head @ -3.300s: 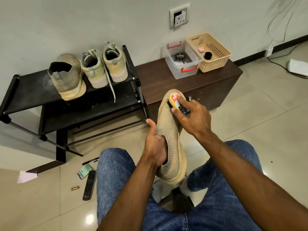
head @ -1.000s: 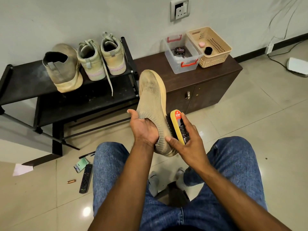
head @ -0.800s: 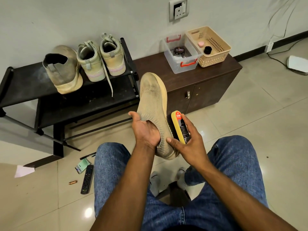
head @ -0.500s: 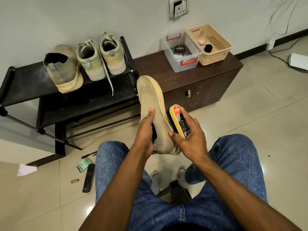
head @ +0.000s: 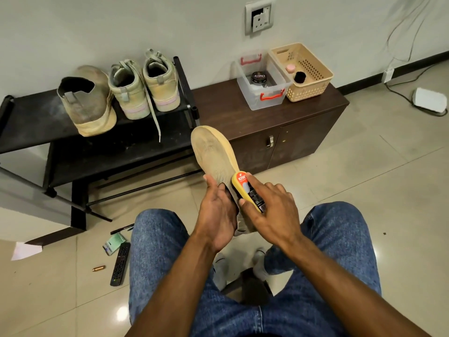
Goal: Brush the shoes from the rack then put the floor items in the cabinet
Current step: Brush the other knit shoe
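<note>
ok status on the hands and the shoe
Left hand grips tan shoe. Right hand holds yellow brush against it. Nothing in the way.

Matt knit-cloth shoe [head: 213, 154], glossy plastic brush [head: 245, 188], dark wood-look cabinet [head: 286, 122], glossy floor tiles [head: 364, 171]

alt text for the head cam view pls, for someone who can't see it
A seated person's left hand holds a tan shoe toe-up while the right hand presses a yellow brush to its side. Three more shoes sit on a black rack beside a brown cabinet; a remote and small items lie on the floor.
</note>
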